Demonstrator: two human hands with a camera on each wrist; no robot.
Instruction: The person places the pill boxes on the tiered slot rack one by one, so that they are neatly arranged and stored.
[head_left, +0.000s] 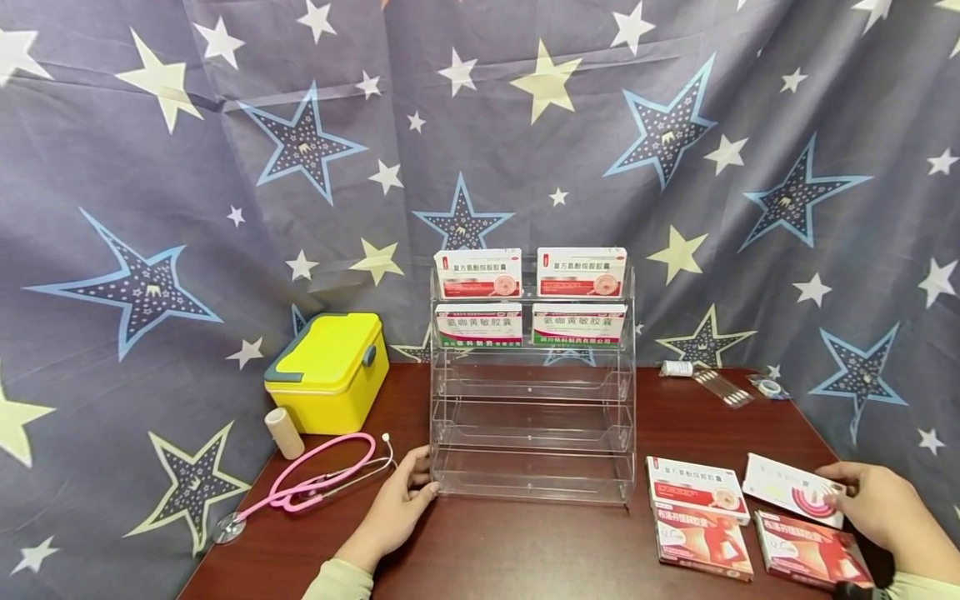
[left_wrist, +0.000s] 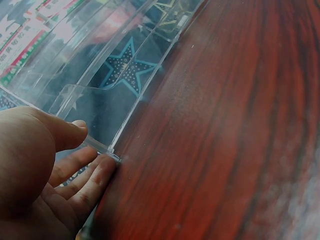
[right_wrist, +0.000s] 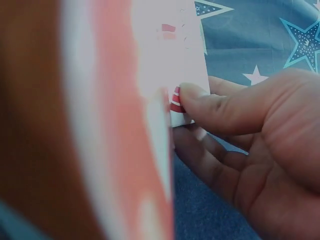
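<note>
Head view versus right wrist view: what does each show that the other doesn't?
Only the head view shows the clear rack, the left hand at its corner, the yellow case, the pink stethoscope and three more boxes. Only the right wrist view shows the thumb pinching the box edge. Both show the right hand holding the white box.

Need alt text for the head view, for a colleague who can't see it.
A right hand pinches a white medicine box at the table's right edge, while the left hand touches the lower left corner of a clear acrylic rack. Four boxes fill its top two tiers.
</note>
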